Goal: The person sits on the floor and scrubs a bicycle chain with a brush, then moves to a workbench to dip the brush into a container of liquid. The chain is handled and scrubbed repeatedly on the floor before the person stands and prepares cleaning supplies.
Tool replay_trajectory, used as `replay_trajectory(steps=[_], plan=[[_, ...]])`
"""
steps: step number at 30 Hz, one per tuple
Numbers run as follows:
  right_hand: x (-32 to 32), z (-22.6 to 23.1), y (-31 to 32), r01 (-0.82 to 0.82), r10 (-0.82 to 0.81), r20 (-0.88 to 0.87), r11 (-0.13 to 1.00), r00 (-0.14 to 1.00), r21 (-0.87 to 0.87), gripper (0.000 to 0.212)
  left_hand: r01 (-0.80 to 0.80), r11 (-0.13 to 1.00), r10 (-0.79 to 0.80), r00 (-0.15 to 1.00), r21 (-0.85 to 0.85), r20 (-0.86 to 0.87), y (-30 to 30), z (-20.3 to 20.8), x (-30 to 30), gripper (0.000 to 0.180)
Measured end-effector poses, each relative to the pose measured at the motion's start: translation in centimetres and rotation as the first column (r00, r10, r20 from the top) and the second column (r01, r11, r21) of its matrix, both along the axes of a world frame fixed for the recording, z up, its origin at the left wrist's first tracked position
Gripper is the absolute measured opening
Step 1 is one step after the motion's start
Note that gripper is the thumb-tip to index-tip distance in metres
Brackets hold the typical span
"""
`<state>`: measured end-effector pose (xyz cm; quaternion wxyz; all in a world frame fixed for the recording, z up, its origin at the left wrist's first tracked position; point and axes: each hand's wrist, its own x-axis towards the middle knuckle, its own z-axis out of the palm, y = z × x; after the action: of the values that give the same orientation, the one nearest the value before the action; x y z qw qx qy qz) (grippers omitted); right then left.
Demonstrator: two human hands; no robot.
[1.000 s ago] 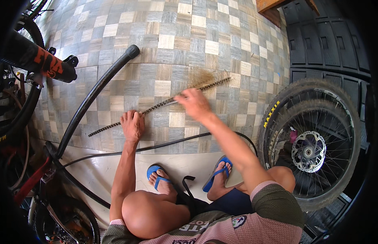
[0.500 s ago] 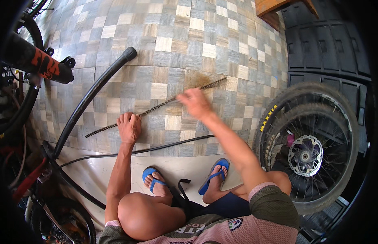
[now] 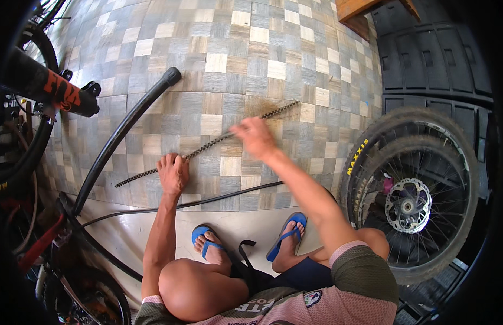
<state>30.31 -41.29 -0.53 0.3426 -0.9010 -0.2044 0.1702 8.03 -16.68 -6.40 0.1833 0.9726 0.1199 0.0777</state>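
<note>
So, bike chain stretched across a checkered floor

Okay, the chain point(image 3: 211, 144) lies slantwise on the checkered floor point(image 3: 295, 43), right end beside a brownish stain point(image 3: 258, 104), left end poking out past the left hand point(image 3: 172, 173). That hand is planted on it, fingers bent down over the links; can't tell if they're pinching or just pressing. The right hand point(image 3: 255, 142) is at the chain farther along, blurry, fingers loosely curled in. Whether it grips the links or has something else in it, no idea.

Handling-wise, my guess: fairly light, floppy, tough, probably slick if there's oil on it. I'd pin it near one end and take the links between thumb and fingertips.

Writing: big yellow lettering point(image 3: 357, 157) on the tire point(image 3: 349, 189), orange-red letters on a thick black tube point(image 3: 32, 81), plus pale letters and a small badge point(image 3: 312, 298) on the shirt point(image 3: 365, 303). Can't make out any on the chain.
</note>
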Motion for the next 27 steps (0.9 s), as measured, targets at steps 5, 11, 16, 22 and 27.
replay_trajectory(steps=[5, 11, 16, 22, 27], plan=[[11.1, 0.9, -13.0, 0.048, 0.201, 0.431, 0.865, 0.88, -0.5, 0.025, 0.011, 1.0, -0.011, 1.0, 0.004, 0.002, 0.1, 0.6, 0.2, 0.013], [3.3, 1.1, -1.3, 0.038, -0.054, -0.138, 0.992, 0.989, -0.116, 0.015, 0.002, 1.0, -0.001, 0.998, -0.022, 0.055, -0.1, 0.8, 0.5, 0.014], [-0.6, -0.9, 0.0, 0.057, -0.067, -0.188, 0.997, 0.98, -0.061, 0.051, -0.001, 1.0, 0.002, 1.0, -0.023, 0.017, 0.0, 0.6, 0.1, 0.014], [10.3, 1.0, -12.8, 0.042, 0.158, 0.381, 0.883, 0.911, -0.467, 0.032, -0.001, 1.0, 0.001, 1.0, 0.005, 0.004, 0.0, 1.0, 0.5, 0.015], [1.4, 2.9, 1.0, 0.168, -0.112, -0.404, 0.98, 0.908, 0.106, 0.055, -0.016, 1.0, 0.016, 1.0, -0.025, 0.011, -0.1, 0.5, 0.5, 0.015]])
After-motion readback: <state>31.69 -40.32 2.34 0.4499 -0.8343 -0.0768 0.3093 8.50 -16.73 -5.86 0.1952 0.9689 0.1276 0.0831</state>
